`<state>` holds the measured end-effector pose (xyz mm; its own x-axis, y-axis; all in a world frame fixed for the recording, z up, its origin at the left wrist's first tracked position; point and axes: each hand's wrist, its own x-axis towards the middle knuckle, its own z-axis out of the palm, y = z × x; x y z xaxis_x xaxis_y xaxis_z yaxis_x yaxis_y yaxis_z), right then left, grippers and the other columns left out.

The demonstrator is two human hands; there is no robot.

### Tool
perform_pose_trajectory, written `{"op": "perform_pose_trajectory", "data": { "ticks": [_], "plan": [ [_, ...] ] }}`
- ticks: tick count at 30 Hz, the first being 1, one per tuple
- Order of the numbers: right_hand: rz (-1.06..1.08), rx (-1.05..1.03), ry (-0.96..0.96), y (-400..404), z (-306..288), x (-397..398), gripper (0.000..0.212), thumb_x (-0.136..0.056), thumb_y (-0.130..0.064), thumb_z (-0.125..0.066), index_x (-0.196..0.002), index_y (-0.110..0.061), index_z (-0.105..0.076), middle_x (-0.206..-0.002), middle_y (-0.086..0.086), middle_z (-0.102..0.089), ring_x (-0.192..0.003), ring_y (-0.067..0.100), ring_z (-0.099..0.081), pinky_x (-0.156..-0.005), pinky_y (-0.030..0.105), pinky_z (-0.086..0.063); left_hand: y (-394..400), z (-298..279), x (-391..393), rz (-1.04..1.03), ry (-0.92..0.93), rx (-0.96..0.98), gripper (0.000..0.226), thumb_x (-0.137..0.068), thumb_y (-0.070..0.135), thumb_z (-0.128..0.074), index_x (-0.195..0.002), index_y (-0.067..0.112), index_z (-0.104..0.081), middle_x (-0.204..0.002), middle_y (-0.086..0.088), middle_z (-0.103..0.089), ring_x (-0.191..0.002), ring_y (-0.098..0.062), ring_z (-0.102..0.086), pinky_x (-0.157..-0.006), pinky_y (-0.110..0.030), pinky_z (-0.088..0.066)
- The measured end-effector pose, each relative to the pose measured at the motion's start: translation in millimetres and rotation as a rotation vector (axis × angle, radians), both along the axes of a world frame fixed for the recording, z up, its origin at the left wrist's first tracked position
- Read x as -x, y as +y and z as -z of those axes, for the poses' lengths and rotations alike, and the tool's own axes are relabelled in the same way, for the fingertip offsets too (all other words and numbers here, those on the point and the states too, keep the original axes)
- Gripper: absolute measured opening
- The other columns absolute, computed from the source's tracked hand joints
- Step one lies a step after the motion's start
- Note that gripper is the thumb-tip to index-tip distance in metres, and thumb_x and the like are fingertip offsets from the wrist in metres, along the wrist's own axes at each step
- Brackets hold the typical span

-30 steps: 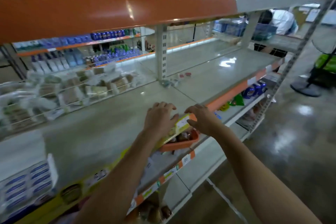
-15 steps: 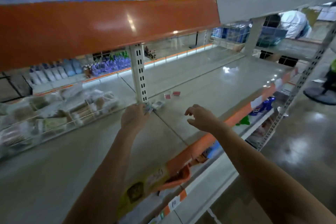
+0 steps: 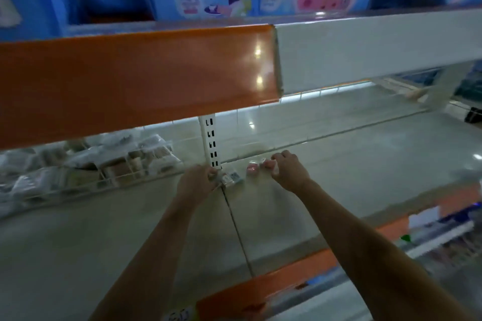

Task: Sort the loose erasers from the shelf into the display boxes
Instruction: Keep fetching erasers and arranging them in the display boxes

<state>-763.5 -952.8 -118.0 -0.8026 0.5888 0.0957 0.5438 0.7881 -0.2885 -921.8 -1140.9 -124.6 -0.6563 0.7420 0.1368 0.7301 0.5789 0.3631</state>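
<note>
Both hands have reached deeper since a moment ago: my left hand (image 3: pixel 198 182) curls over the wrapped erasers (image 3: pixel 232 179) by the upright post (image 3: pixel 211 143), my right hand (image 3: pixel 285 170) pinches a pink eraser (image 3: pixel 268 164). Another pink one (image 3: pixel 252 167) lies at nine o'clock of it; I should gather each firmly before withdrawing.

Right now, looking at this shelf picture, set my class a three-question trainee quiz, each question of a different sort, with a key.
1. True or false: the left hand is at the foot of the slotted white upright.
2. Multiple choice: the right hand pinches A) a bottle B) a small pink-and-white eraser C) nothing.
3. Fill in: the wire basket of packets lies to the ____ of the upright.

Key: 1 true; 2 B; 3 left.
</note>
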Motion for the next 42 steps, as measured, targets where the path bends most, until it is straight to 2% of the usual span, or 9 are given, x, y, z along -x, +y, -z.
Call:
{"op": "perform_pose_trajectory", "data": {
  "ticks": [5,9,15,19,23,29,31,38,42],
  "plan": [
    [-0.039,-0.003,0.066,28,19,13,0.032,-0.092,-0.035,-0.050,-0.111,-0.010,-0.059,-0.116,0.012,-0.056,-0.112,0.029,-0.048,-0.092,0.038,-0.041,2,-3,-12,-0.143,0.007,-0.058,0.024,-0.083,0.027,-0.065,-0.104,0.016,-0.070,-0.103,-0.003,-0.070,-0.091,-0.020,-0.064,-0.076,-0.031,-0.050],
    [-0.128,0.083,0.199,41,23,16,0.027,-0.091,-0.034,-0.055,-0.101,-0.012,-0.066,-0.106,0.008,-0.062,-0.107,0.025,-0.052,-0.088,0.033,-0.041,-6,0,-27,-0.300,-0.035,-0.202,0.016,-0.083,0.030,-0.067,-0.094,0.019,-0.065,-0.091,0.004,-0.068,-0.076,-0.014,-0.061,-0.062,-0.025,-0.041],
    [-0.287,0.278,0.359,9,11,6,0.030,-0.086,-0.039,-0.062,-0.102,-0.013,-0.068,-0.096,0.001,-0.065,-0.086,0.017,-0.060,-0.076,0.030,-0.048,-40,2,-62,-0.328,-0.495,-0.613,0.023,-0.088,0.019,-0.063,-0.106,0.033,-0.060,-0.087,0.009,-0.070,-0.069,0.003,-0.063,-0.056,-0.011,-0.043],
    [-0.514,0.378,0.380,-33,-1,-3,0.026,-0.087,-0.031,-0.062,-0.103,-0.012,-0.067,-0.086,-0.002,-0.062,-0.076,0.013,-0.061,-0.073,0.030,-0.053,-75,2,-101,-0.286,-0.788,-0.939,0.031,-0.084,0.022,-0.064,-0.115,0.023,-0.059,-0.100,-0.001,-0.073,-0.089,-0.012,-0.069,-0.065,-0.017,-0.050],
    [-0.688,0.498,0.351,-85,-10,-4,0.017,-0.088,-0.024,-0.061,-0.103,-0.016,-0.060,-0.085,-0.011,-0.056,-0.075,0.000,-0.057,-0.068,0.014,-0.049,-116,2,-131,-0.326,-0.890,-1.118,0.030,-0.087,0.017,-0.057,-0.117,0.015,-0.052,-0.108,-0.004,-0.071,-0.098,-0.025,-0.068,-0.063,-0.024,-0.054],
    [-0.825,0.700,0.294,-171,-19,6,0.008,-0.089,-0.024,-0.059,-0.087,-0.028,-0.053,-0.078,-0.010,-0.063,-0.071,0.010,-0.062,-0.062,0.024,-0.051,-194,-4,-163,-0.425,-0.836,-1.229,0.031,-0.088,0.012,-0.056,-0.118,0.018,-0.054,-0.111,-0.008,-0.069,-0.101,-0.028,-0.067,-0.060,-0.027,-0.055],
    [-0.892,0.780,0.279,-204,-20,9,0.015,-0.091,-0.019,-0.056,-0.082,-0.031,-0.054,-0.072,-0.009,-0.066,-0.064,0.008,-0.062,-0.057,0.020,-0.048,-224,-7,-172,-0.497,-0.781,-1.243,0.028,-0.092,0.005,-0.053,-0.115,0.022,-0.056,-0.109,-0.007,-0.069,-0.099,-0.028,-0.068,-0.058,-0.027,-0.055],
    [-1.030,0.975,0.210,-338,-25,14,0.021,-0.093,-0.008,-0.049,-0.080,-0.023,-0.056,-0.058,-0.010,-0.067,-0.050,0.006,-0.058,-0.048,0.019,-0.042,-345,-26,-197,-0.643,-0.634,-1.219,0.038,-0.091,-0.007,-0.049,-0.114,0.023,-0.055,-0.093,0.000,-0.073,-0.087,-0.019,-0.071,-0.056,-0.022,-0.053],
    [-1.056,1.041,0.201,-412,-30,14,0.017,-0.094,-0.010,-0.049,-0.086,-0.021,-0.060,-0.059,-0.004,-0.067,-0.050,0.008,-0.058,-0.050,0.019,-0.043,-419,-34,-204,-0.649,-0.600,-1.200,0.036,-0.090,-0.006,-0.052,-0.116,0.018,-0.056,-0.100,-0.012,-0.070,-0.091,-0.026,-0.068,-0.061,-0.023,-0.052]
  ]
}}
